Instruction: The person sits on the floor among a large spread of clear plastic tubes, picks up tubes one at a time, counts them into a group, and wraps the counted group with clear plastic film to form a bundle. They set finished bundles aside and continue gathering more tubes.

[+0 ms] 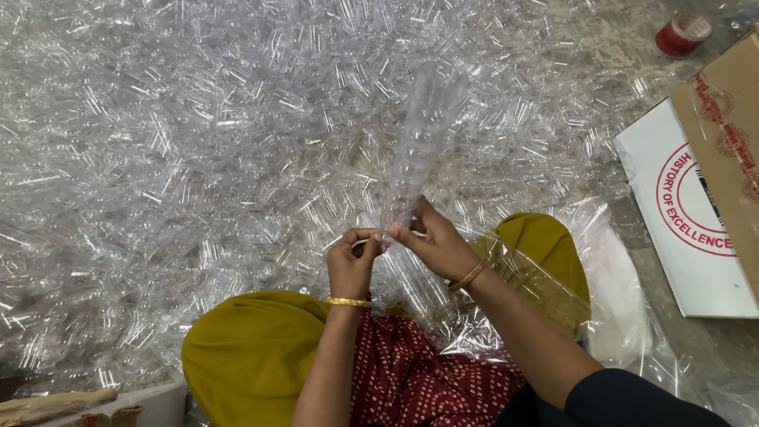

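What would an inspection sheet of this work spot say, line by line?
Surface: grey concrete floor, mostly buried under clear plastic pieces.
Job's things: tall stack of nested clear plastic cups, held tilted upward at its lower end.
Clutter: huge heap of loose clear plastic cups; clear plastic bag over the lap.
Grips: left hand and right hand both pinch the stack's base; gold bangles on both wrists.
Cables: nothing seen.
Surroundings: red tape roll, brown cardboard box, white board with red round print, mustard-yellow cloth over knees.
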